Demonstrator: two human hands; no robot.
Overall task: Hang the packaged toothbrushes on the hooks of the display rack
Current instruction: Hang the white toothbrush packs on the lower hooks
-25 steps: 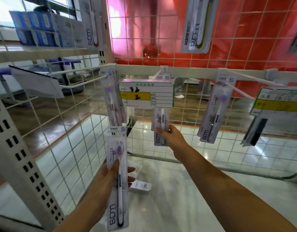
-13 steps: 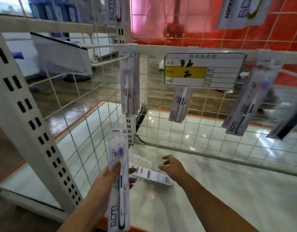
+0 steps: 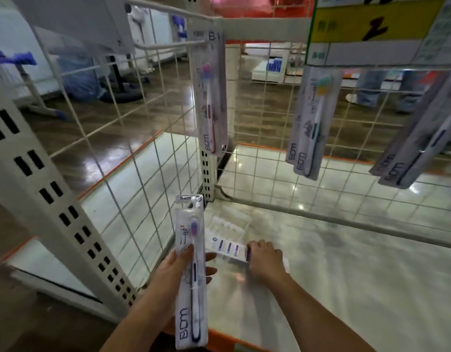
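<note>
My left hand (image 3: 177, 271) grips a packaged toothbrush (image 3: 191, 270) upright, purple bristles at the top, low in the rack's left corner. My right hand (image 3: 263, 261) rests palm down on the shelf, fingers on the end of a flat white package (image 3: 228, 248) with small blue-tipped items; whether it grips the package I cannot tell. Packaged toothbrushes hang from hooks above: one at the corner post (image 3: 210, 95), a pair in the middle (image 3: 312, 123), another pair at the right (image 3: 417, 141).
The wire grid (image 3: 143, 153) walls the shelf on the left and back. A perforated white upright (image 3: 54, 207) stands at the left. A yellow price label (image 3: 376, 29) hangs at top right. A person's legs (image 3: 381, 90) show behind the grid.
My right hand left the hanging middle toothbrush, dropped to the shelf and reached the flat package. The view tilted down and closer. The left hand kept its toothbrush.
</note>
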